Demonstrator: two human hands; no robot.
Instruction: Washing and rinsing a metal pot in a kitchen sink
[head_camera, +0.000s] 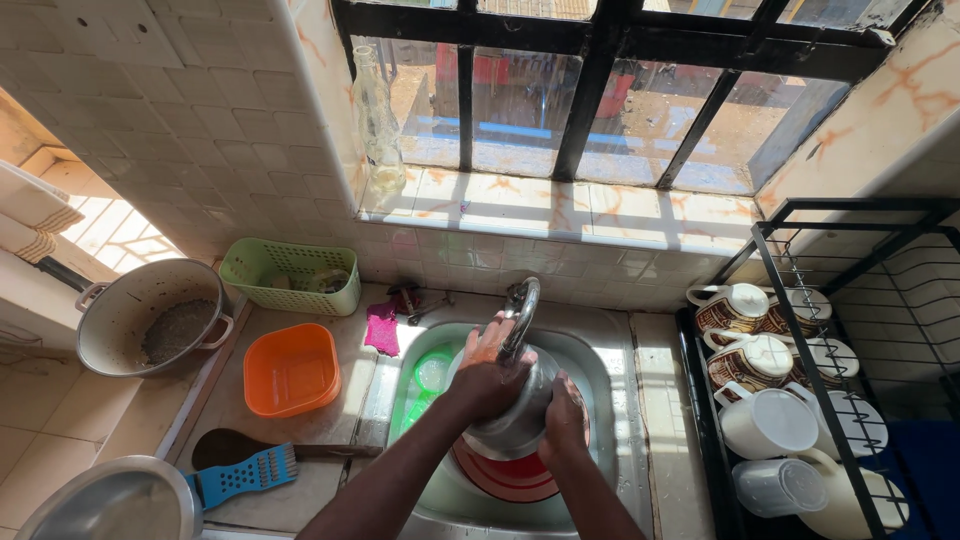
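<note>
Pan: a metal pan (150, 318) sits at the far left of the desk (330, 395), with dark grit lying in its bottom.
Baskets: a green basket (290, 275) stands against the wall holding a few small items I cannot make out; an empty orange tub (291, 369) lies in front of it.
Left hand: the left hand (490, 375) wraps its grip around the top of a steel kettle (520, 405), fingers pressed to the metal, steadying it.
Kettle: it is held over the sink (600, 375), above a red basin (505, 475), probably so water drains there.
Right hand: the right hand (565, 430) presses its closed grip against the kettle's side.
Rack: a black rack (770, 260) holds upturned cups (765, 420) to dry.
</note>
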